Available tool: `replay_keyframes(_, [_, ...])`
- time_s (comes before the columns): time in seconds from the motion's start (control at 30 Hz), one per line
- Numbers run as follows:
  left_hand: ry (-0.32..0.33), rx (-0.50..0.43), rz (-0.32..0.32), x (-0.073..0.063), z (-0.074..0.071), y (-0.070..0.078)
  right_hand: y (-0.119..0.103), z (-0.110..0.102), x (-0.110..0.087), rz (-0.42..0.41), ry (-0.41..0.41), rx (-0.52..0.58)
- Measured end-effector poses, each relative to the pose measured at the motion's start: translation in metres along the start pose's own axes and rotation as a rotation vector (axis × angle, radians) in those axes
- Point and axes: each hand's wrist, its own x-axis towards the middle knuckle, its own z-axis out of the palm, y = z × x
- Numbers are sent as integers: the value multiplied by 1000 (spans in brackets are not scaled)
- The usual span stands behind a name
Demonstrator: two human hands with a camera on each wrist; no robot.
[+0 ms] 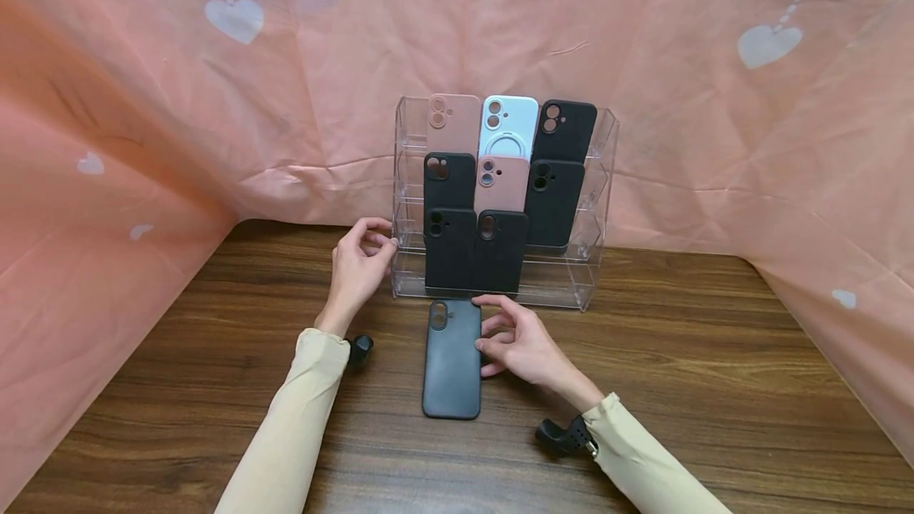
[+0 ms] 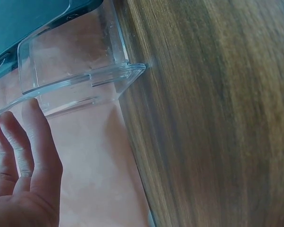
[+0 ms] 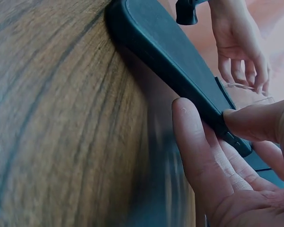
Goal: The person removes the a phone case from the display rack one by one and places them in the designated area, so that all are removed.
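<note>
A black phone case (image 1: pixel 452 363) stands close in front of the rack, its camera cutout at the top left. My right hand (image 1: pixel 524 343) pinches its right edge, the thumb on the upper face and fingers along the side and underneath, as the right wrist view shows. My left hand (image 1: pixel 360 260) holds the left side edge of a clear acrylic display rack (image 1: pixel 408 280) between thumb and curled fingers. In the left wrist view, the fingertips (image 2: pixel 33 105) meet the transparent edge. Two black cases (image 1: pixel 450 252) stand side by side in the rack's lowest filled tier.
Higher tiers hold pink cases (image 1: pixel 501 189), a pale blue case (image 1: pixel 510 121) with a ring, and more black cases (image 1: pixel 555 201). Behind the rack hangs a pink heart-patterned cloth (image 1: pixel 678 141), which also closes both sides. The wooden table (image 1: pixel 714 371) extends toward me.
</note>
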Motion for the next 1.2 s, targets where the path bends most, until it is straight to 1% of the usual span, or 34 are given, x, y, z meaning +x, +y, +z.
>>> replay_keyframes(0.2, [-4,-9,2,0,0,0,3,6,3,34,-18,33])
replay_keyframes(0.47, [-5,2,-2,0,0,0,9,14,8,62,-28,41])
replay_keyframes(0.67, [-6,2,-5,-1,0,0,11,15,10,80,-23,30])
replay_keyframes(0.87, [-6,4,-4,0,0,0,9,15,10,92,1,-33])
replay_keyframes(1.0, [-6,4,-6,-1,0,0,6,16,11,98,42,-83])
replay_keyframes(1.1, [-6,4,-4,-1,0,0,6,17,12,85,74,-151])
replay_keyframes(1.2, [-6,10,0,-1,0,0,6,18,12,58,81,-235])
